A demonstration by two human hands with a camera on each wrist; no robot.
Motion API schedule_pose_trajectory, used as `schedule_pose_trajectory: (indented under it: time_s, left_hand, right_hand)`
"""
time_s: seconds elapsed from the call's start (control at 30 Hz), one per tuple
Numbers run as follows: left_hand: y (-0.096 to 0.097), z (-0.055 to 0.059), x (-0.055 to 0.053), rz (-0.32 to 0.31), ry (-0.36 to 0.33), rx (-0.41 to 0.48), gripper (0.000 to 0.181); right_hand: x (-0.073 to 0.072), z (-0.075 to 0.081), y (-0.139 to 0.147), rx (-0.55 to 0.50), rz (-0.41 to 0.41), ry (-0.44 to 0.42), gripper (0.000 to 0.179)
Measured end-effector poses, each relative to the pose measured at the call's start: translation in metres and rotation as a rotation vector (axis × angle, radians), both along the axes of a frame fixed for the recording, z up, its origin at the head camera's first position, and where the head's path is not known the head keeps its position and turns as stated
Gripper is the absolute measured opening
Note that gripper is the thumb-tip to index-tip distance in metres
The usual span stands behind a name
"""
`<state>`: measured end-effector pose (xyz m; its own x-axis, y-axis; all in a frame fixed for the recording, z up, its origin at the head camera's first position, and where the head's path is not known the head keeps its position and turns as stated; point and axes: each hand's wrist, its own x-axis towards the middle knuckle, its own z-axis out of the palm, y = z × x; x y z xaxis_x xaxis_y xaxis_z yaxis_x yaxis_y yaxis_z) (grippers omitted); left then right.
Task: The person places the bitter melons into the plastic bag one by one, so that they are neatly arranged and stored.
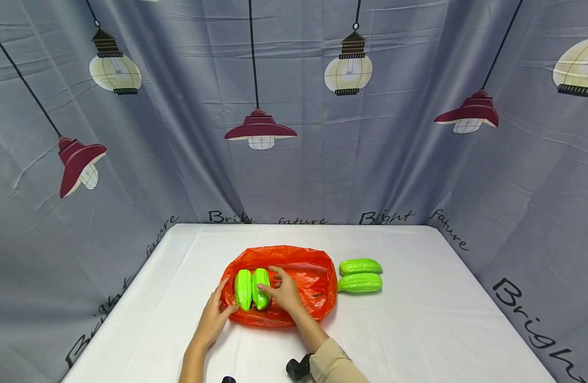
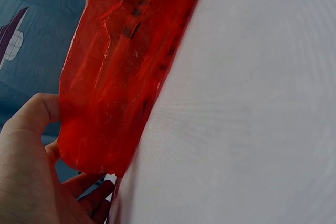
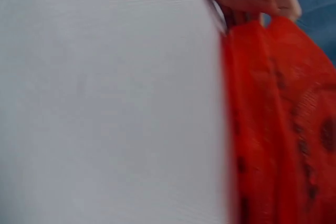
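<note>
An open red plastic bag (image 1: 303, 258) sits on the white table with two bright green, ridged cucumber-shaped vegetables side by side in its left half. My left hand (image 1: 213, 314) holds the bag's left end, its thumb over the near rim and its fingers along the outside. Inside the bag, my right hand (image 1: 285, 292) is at the second vegetable (image 1: 262, 298), with the thumb tip on its side and the index finger by its far end. The first vegetable (image 1: 243, 290) lies just left of it. In the left wrist view, the bag's wall (image 2: 121, 77) hides the vegetables.
Two more green vegetables lie on the table right of the bag, one (image 1: 361, 266) behind the other (image 1: 361, 283). A grey curtain (image 1: 294, 181) printed with lamps surrounds the white table (image 1: 418, 330). Black wrist devices (image 1: 298, 368) are at the near edge.
</note>
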<state>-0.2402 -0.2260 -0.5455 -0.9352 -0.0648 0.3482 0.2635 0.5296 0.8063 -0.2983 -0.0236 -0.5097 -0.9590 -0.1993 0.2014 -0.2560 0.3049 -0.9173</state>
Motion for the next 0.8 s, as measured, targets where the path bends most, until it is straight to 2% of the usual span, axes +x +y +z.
schedule_pose_trajectory:
  time_s: [0.13, 0.37, 0.53, 0.7, 0.8]
  left_hand:
    - [0.000, -0.001, 0.000, -0.006, -0.004, -0.007, 0.074]
    - [-0.003, -0.002, 0.000, -0.006, -0.021, -0.008, 0.075]
    - [-0.003, -0.002, 0.000, -0.005, -0.014, -0.007, 0.075]
    - [-0.002, -0.003, -0.001, -0.004, -0.014, -0.002, 0.076]
    - [-0.001, -0.003, -0.001, -0.004, -0.010, -0.002, 0.075]
  right_hand:
    - [-0.004, 0.014, 0.013, -0.020, 0.023, -0.015, 0.057]
    - [-0.010, 0.047, 0.043, -0.092, 0.115, -0.017, 0.055]
    - [-0.010, 0.078, 0.067, -0.148, 0.224, -0.009, 0.047]
    - [-0.004, 0.112, 0.093, -0.130, 0.321, 0.050, 0.044]
    - [-0.007, 0.118, 0.109, -0.124, 0.342, 0.101, 0.044]
